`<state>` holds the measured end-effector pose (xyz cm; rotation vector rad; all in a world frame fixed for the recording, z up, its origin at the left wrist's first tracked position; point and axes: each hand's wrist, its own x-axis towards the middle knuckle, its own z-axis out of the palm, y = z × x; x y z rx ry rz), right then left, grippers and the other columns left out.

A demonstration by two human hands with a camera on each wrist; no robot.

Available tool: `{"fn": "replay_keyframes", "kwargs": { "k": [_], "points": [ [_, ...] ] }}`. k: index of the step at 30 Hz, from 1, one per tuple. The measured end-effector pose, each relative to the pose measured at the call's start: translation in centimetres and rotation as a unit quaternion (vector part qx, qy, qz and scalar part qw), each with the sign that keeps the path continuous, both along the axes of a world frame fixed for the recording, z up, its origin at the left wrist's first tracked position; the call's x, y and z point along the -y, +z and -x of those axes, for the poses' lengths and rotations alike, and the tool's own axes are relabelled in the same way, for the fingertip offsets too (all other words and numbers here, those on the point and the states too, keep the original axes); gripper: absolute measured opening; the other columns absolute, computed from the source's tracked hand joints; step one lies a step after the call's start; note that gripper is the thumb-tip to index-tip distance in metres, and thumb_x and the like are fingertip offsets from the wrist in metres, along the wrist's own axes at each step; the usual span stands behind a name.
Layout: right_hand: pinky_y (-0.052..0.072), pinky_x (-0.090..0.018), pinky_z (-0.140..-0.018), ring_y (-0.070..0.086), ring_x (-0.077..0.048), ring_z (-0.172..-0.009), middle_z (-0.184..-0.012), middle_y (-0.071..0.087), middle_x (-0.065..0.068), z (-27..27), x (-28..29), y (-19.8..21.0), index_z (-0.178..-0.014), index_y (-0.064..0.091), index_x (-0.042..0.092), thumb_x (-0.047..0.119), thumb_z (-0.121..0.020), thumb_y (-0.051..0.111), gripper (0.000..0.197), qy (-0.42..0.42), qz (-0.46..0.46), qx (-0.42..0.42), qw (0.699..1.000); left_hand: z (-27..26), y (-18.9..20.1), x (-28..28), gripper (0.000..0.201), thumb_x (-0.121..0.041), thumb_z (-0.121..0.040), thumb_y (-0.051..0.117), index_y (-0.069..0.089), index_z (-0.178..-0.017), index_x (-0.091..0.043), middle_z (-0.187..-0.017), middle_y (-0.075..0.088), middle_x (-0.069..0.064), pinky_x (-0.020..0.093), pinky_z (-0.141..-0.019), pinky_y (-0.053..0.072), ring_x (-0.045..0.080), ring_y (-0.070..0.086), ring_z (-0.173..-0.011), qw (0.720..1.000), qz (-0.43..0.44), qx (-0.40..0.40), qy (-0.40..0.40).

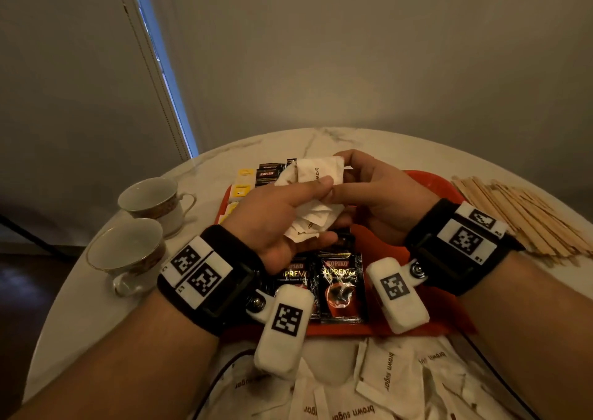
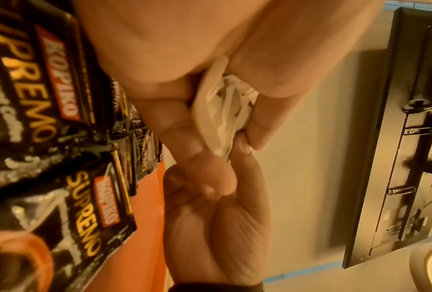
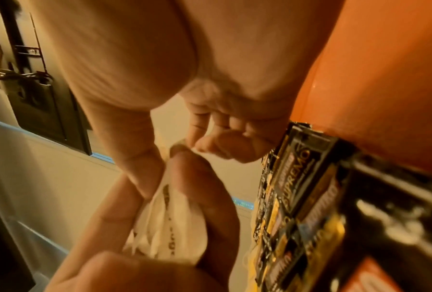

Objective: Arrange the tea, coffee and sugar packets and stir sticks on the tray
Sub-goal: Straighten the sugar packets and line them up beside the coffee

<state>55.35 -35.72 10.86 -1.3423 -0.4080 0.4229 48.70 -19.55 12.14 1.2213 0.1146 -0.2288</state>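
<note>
Your left hand point(image 1: 272, 217) holds a bunch of white brown sugar packets point(image 1: 313, 192) up over the red tray point(image 1: 430, 182). Its fingers and thumb are curled round the bunch. Your right hand point(image 1: 375, 195) is right next to it, and its fingertips pinch the top edge of the same bunch. In the left wrist view you can see the white packets point(image 2: 222, 110) squeezed between the fingers.

Under your hands, black coffee packets point(image 1: 340, 281) lie flat on the tray, at the near side. More black coffee packets point(image 1: 268, 172) sit at the far side of the tray, with yellow packets point(image 1: 242, 184) just beside them on the left.

A loose pile of more sugar packets point(image 1: 388, 374) lies on the table point(image 1: 417, 144), close to you, off the tray. The wooden stir sticks point(image 1: 526, 217) lie in a heap on the table, right of the tray. Two empty cups point(image 1: 128, 253) stand on the table, left of the tray.
</note>
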Motion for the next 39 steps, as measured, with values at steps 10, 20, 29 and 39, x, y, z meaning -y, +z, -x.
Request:
{"fn": "replay_keyframes", "kwargs": {
  "k": [10, 20, 29, 39],
  "points": [
    [0.055, -0.034, -0.069, 0.065, -0.025, -0.073, -0.085, 0.069, -0.013, 1.2, -0.8, -0.3, -0.089, 0.067, 0.01, 0.008, -0.079, 0.074, 0.012, -0.001, -0.003, 0.022, 1.0, 0.0, -0.7, -1.0, 0.05, -0.042, -0.075, 0.081, 0.073, -0.116, -0.015, -0.097, 0.078, 0.009, 0.02, -0.042, 0.046, 0.022, 0.074, -0.081, 0.998, -0.013, 0.027, 0.06],
    [0.06, -0.029, -0.063, 0.07, -0.022, -0.075, -0.09, 0.071, -0.014, 1.2, -0.9, -0.4, -0.104, 0.064, 0.005, 0.008, -0.089, 0.066, 0.016, -0.017, -0.031, 0.004, 0.999, 0.2, -1.0, -1.3, 0.041, -0.03, -0.081, 0.082, 0.074, -0.118, -0.016, -0.096, 0.078, 0.004, 0.016, -0.041, 0.041, 0.012, 0.069, -0.068, 0.995, -0.038, 0.035, 0.091],
    [0.061, -0.029, -0.064, 0.071, -0.018, -0.075, -0.089, 0.075, -0.007, 0.7, -0.4, -0.2, -0.101, 0.068, 0.005, 0.015, -0.075, 0.076, 0.029, -0.07, -0.024, 0.008, 0.997, 0.0, -0.7, -1.4, 0.029, -0.022, -0.091, 0.075, 0.07, -0.119, -0.014, -0.1, 0.08, 0.011, 0.018, -0.039, 0.043, 0.018, 0.074, -0.073, 0.991, -0.007, 0.043, 0.126],
    [0.049, -0.027, -0.054, 0.058, -0.013, -0.054, -0.072, 0.069, -0.006, -3.8, 2.4, 0.8, -0.089, 0.061, 0.01, -0.004, -0.089, 0.07, 0.016, -0.268, 0.028, -0.075, 0.96, -0.6, -0.5, -1.9, 0.027, -0.018, -0.096, 0.069, 0.065, -0.12, -0.009, -0.098, 0.077, 0.015, 0.02, -0.039, 0.048, 0.02, 0.076, -0.071, 0.984, 0.058, 0.004, 0.166]
  ]
}}
